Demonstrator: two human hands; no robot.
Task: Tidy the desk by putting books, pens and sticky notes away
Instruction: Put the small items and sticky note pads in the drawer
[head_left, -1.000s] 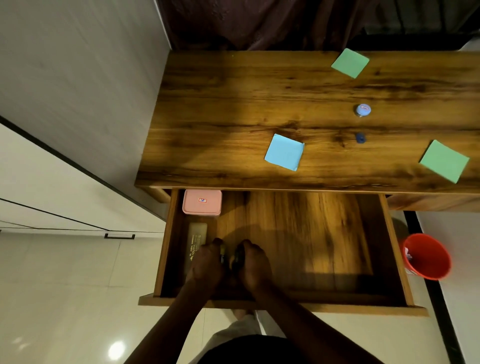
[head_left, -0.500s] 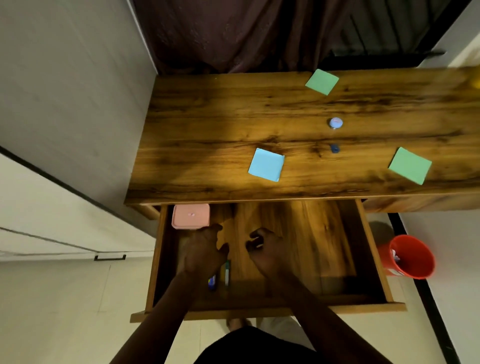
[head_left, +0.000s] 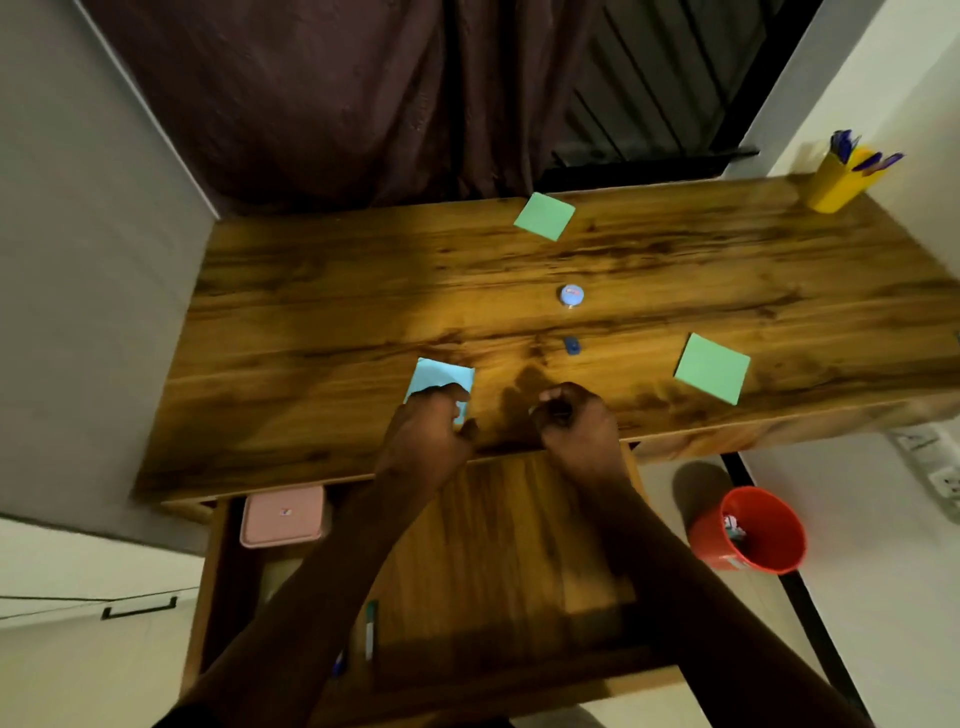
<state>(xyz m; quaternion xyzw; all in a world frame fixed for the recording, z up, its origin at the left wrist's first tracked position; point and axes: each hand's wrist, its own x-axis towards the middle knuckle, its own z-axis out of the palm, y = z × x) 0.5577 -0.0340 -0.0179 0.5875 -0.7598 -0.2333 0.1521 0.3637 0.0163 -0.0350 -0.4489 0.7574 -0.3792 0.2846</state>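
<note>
The left hand (head_left: 426, 434) covers the near half of the blue sticky note (head_left: 441, 375), which lies on the worktop (head_left: 337, 291) close to its front edge. The bent fingers press down on the note, and a sliver of blue shows between thumb and forefinger. The right hand (head_left: 576, 423) hangs just beside it over the same edge, fingers curled in toward the palm. The hollow of the fist is too dark to read. Both forearms cross the open drawer (head_left: 519, 525) and hide much of its floor. A pen (head_left: 370, 626) shows beside the left forearm, its near end lost in shadow, and a blue tip (head_left: 338, 665) shows past it, too small to name. A pink box (head_left: 283, 515) sits in the drawer's far left corner, partly under the worktop. Further back lie a small blue object (head_left: 571, 344) and a round tin (head_left: 572, 296), both blurred. The far green sticky note (head_left: 544, 215) is near the curtain (head_left: 337, 104), and the right green sticky note (head_left: 711, 368) is well apart from the hands. A yellow cup (head_left: 836, 184) of pens stands in the far right corner. A red bucket (head_left: 748, 532) stands on the floor right of the drawer.
</note>
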